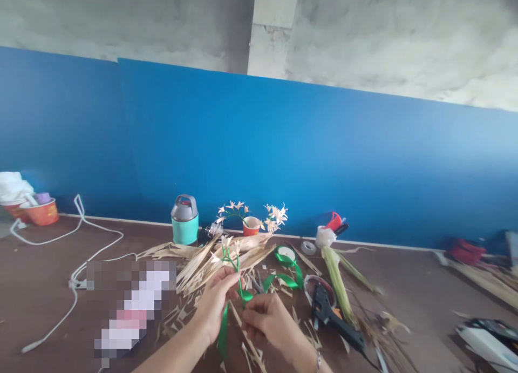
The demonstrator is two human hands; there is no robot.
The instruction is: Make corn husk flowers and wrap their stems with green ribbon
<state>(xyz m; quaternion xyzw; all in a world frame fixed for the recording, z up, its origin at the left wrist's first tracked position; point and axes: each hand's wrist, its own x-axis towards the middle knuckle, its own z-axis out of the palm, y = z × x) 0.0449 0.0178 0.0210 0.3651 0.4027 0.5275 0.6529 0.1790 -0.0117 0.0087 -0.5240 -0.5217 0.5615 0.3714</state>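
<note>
A craft flower spray (232,257), with small pale blossoms on a green-wrapped stem, stands upright in my left hand (216,300), whose thumb and fingers close on the stem. Just below, my right hand (270,320) pinches the green ribbon (246,296) at the stem's lower part; the exact contact is partly hidden by the fingers. A loose length of ribbon hangs below my left hand. Behind my hands lies a ribbon roll (286,254) with its green tail curling over the table. Dried corn husks (202,265) and scraps are spread around both hands.
A black glue gun (338,319) lies right of my right hand, beside a tape ring (319,289) and green husk (338,281). Behind are a paper cup (251,226) with finished flowers, a teal flask (185,224) and a blue partition (259,146). White cable (76,265) runs left.
</note>
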